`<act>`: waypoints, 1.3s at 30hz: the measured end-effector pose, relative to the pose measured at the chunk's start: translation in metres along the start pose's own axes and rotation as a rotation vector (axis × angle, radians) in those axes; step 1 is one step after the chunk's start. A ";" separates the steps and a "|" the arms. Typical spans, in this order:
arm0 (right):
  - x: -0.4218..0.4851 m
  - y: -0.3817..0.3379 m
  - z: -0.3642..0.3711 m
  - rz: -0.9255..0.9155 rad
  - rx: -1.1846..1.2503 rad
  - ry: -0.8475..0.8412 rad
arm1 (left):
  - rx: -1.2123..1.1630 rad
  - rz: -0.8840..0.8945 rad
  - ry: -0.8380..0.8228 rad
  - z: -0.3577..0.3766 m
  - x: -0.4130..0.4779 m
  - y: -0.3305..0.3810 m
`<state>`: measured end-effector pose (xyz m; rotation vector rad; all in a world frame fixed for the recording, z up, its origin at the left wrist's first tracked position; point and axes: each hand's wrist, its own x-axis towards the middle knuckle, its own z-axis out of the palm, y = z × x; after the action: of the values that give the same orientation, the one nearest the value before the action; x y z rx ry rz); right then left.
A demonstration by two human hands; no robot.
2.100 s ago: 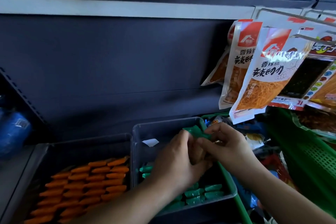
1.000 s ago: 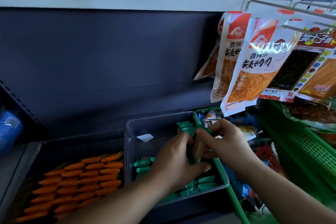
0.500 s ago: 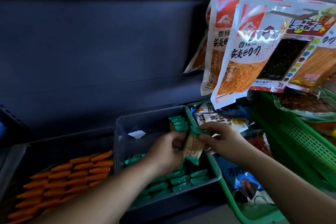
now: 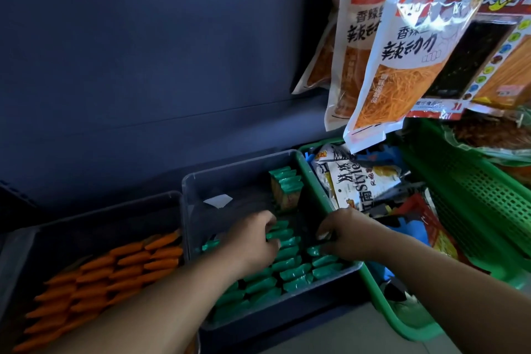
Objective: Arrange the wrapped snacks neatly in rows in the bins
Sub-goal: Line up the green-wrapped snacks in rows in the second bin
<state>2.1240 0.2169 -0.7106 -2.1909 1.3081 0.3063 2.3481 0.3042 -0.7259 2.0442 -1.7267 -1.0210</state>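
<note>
The left hand (image 4: 253,241) reaches palm down into the grey bin (image 4: 230,172), fingers curled into a row of green wrapped snacks (image 4: 293,270) and gripping several. Just beside it the right hand (image 4: 349,234) bends its fingertips onto the outer row; whether it pinches any, I cannot tell. Beyond both stands a short upright stack (image 4: 287,189). Left of the left hand lie orange snacks (image 4: 115,276). A green basket (image 4: 313,178) sits right of the right hand, with hanging bags (image 4: 402,60) above.

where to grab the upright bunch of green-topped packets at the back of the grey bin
Squeeze the standing green-topped snack packets front to back near their crimped tops, from above: they stand upright against the right wall of the grey plastic bin.
</note>
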 end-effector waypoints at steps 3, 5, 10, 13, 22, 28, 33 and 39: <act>-0.004 -0.001 -0.004 0.033 0.258 0.158 | 0.142 0.108 0.096 0.003 0.018 -0.005; -0.005 -0.004 -0.006 0.066 0.381 0.266 | 0.114 0.162 0.175 0.002 0.040 -0.003; 0.003 -0.019 -0.011 0.131 0.635 0.350 | 0.120 0.187 0.195 0.011 0.092 0.001; 0.009 -0.029 -0.010 0.161 0.717 0.350 | 0.162 0.162 0.166 0.025 0.105 -0.007; 0.010 -0.036 -0.006 0.209 0.818 0.338 | -0.076 0.031 0.274 0.030 0.101 -0.008; -0.001 -0.031 -0.009 0.186 0.708 0.407 | -0.183 0.044 0.296 -0.008 0.068 0.001; -0.014 -0.050 -0.019 0.074 0.925 0.367 | -0.331 0.116 0.374 -0.040 0.027 0.017; -0.028 -0.081 -0.031 -0.102 0.959 0.372 | -0.445 0.134 0.382 -0.052 -0.030 0.045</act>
<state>2.1772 0.2488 -0.6440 -1.4886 1.1590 -0.6749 2.3482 0.3093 -0.6516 1.6817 -1.2852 -0.8162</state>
